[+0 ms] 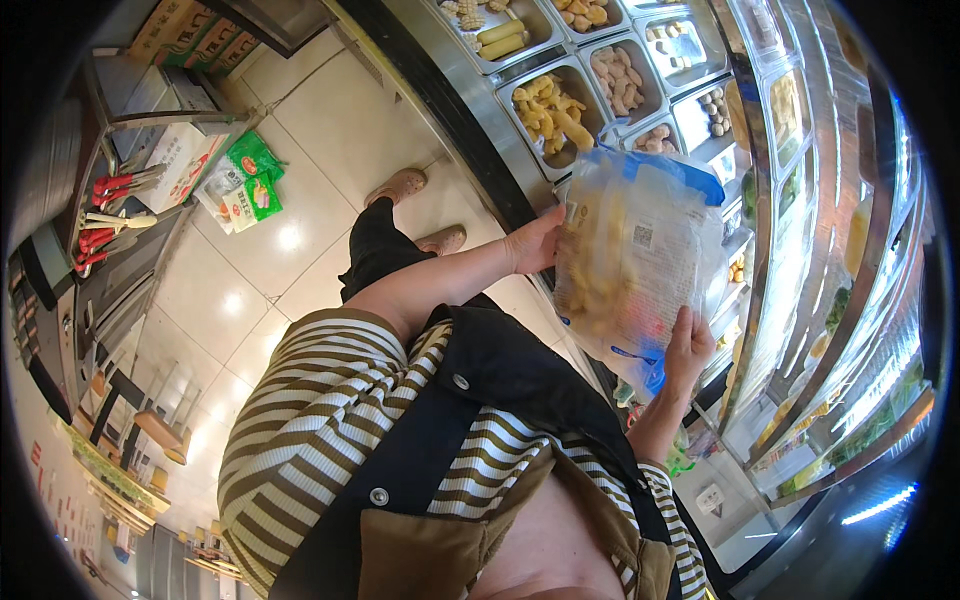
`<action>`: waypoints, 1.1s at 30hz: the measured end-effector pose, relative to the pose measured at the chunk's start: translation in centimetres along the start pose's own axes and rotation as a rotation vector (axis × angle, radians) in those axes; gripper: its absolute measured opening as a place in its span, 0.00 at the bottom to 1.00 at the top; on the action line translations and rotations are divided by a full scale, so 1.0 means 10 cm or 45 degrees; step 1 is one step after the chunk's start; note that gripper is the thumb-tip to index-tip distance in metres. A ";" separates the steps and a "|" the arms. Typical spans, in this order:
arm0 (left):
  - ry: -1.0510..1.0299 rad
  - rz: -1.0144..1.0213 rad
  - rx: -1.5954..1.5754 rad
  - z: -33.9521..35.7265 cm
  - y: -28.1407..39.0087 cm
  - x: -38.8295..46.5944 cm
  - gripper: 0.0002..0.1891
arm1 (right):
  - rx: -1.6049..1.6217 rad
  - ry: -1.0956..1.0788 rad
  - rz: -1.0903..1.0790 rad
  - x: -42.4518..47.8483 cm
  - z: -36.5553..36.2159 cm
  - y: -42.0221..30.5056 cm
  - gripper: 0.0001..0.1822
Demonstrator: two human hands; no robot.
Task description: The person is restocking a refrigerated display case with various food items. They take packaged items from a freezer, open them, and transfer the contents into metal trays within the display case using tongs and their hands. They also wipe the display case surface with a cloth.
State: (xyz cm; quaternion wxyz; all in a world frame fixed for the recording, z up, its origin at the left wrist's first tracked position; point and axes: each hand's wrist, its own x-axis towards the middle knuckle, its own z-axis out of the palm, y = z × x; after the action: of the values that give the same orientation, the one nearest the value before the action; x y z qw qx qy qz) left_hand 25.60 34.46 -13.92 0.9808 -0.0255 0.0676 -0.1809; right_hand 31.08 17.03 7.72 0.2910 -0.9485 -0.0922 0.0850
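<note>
A large clear plastic bag (637, 262) with blue edges, printed writing and a square code holds pale yellow food pieces. My left hand (538, 241) grips its left edge; my right hand (688, 346) pinches its lower right side. The bag is tilted over the near edge of a refrigerated display counter, covering part of it. Just beyond the bag's top lies a steel tray of yellow, knobbly food pieces (551, 112). Beside it, another steel tray holds pale pinkish pieces (616, 81). Some of my left fingers are hidden behind the bag.
More food trays (679, 46) and curved glass shelves (787, 225) stand to the right. The counter's black edge (450, 97) runs diagonally. Green food packages (253, 180) lie at left near a cardboard box (176, 161) and red-handled utensils (112, 187). My feet in brown clogs (397, 186) stand on the tiled floor.
</note>
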 end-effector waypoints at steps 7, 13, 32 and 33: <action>-0.017 -0.031 -0.085 -0.06 0.08 0.34 0.35 | 0.034 -0.082 -0.124 -0.04 -0.08 -0.06 0.16; -0.005 -0.067 -0.185 -0.01 0.08 0.28 0.26 | 0.065 -0.071 0.098 0.13 -0.10 0.07 0.16; 0.117 -0.086 -0.336 0.00 0.17 0.15 0.25 | -0.105 -0.127 0.247 0.39 0.01 0.07 0.14; 0.104 -0.086 -0.339 0.00 0.21 0.17 0.26 | -0.101 -0.149 0.299 0.41 0.01 0.07 0.14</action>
State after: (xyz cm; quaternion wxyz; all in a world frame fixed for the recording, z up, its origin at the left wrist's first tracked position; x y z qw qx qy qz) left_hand 27.89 35.80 -14.33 0.9585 -0.1505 0.1298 -0.2042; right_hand 35.16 17.40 6.79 0.2353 -0.9569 -0.0008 0.1701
